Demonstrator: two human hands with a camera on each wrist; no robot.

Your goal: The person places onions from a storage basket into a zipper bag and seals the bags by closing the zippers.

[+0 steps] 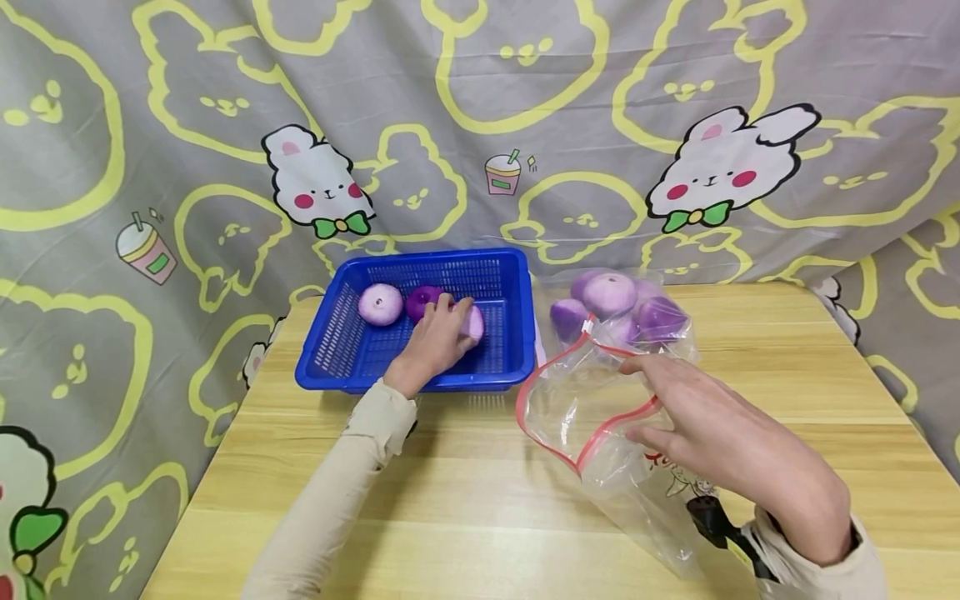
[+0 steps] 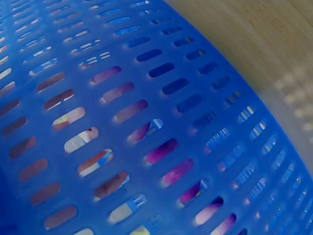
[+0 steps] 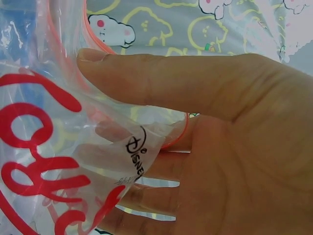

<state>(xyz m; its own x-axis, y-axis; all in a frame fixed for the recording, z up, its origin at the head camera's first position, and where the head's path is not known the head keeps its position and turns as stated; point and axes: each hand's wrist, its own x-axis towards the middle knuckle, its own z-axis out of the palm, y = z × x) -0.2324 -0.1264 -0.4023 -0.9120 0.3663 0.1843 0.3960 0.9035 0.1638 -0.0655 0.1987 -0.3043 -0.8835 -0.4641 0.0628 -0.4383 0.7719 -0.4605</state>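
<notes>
My left hand [image 1: 435, 337] reaches into a blue plastic basket [image 1: 322, 354] and grips a purple onion [image 1: 474, 323]. Left of that hand sit a dark purple onion [image 1: 424, 302] and a paler onion [image 1: 381, 305]. With its thumb and fingers apart, my right hand [image 1: 712, 417] holds a clear zip bag [image 1: 570, 408] at its red-edged mouth, which gapes towards the basket. Through the film in the right wrist view, red lettering shows over several of my fingers. The slatted basket wall [image 2: 146, 107] hides most of my left hand in the left wrist view.
Behind the bag's mouth, several purple onions [image 1: 611, 296] lie under clear film; whether that is a separate bag I cannot tell. All stands on a wooden table [image 1: 465, 500]. A grey patterned cloth [image 1: 480, 225] hangs along the table's back and sides.
</notes>
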